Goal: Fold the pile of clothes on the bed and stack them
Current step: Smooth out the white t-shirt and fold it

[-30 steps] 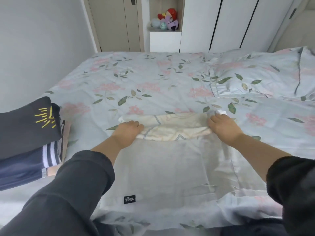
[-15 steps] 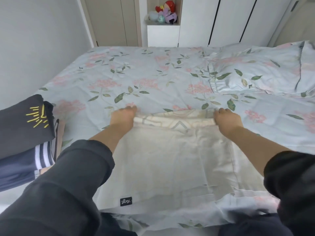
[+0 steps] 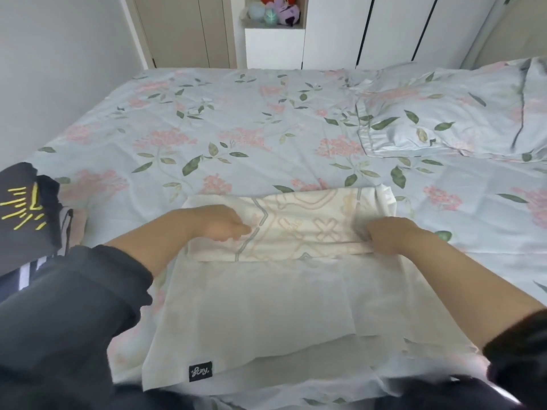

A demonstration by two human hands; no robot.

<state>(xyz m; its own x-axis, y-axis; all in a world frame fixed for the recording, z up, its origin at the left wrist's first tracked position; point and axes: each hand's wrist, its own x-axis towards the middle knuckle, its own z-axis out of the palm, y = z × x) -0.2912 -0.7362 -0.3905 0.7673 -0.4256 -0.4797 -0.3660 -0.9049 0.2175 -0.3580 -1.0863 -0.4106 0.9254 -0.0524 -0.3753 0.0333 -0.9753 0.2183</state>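
Note:
A white T-shirt (image 3: 260, 309) lies flat on the floral bed, inside out, with a small black label (image 3: 200, 371) at its near hem. Its far end is folded toward me as a band showing a pale printed pattern (image 3: 299, 229). My left hand (image 3: 219, 223) grips the left end of that band, fingers curled. My right hand (image 3: 390, 238) pinches the band's right end at its near edge. A stack of folded clothes (image 3: 26, 214), a black top with yellow lines over a navy striped piece, sits at the left bed edge.
A floral pillow (image 3: 461, 113) lies at the far right of the bed (image 3: 207, 119). A grey wall runs along the left. White wardrobe doors (image 3: 384, 28) and a niche holding plush toys (image 3: 275, 10) stand behind the bed.
Both hands drew the folded band toward me, so the fold over the shirt is wider and more of the printed pattern shows. The camera also moved closer.

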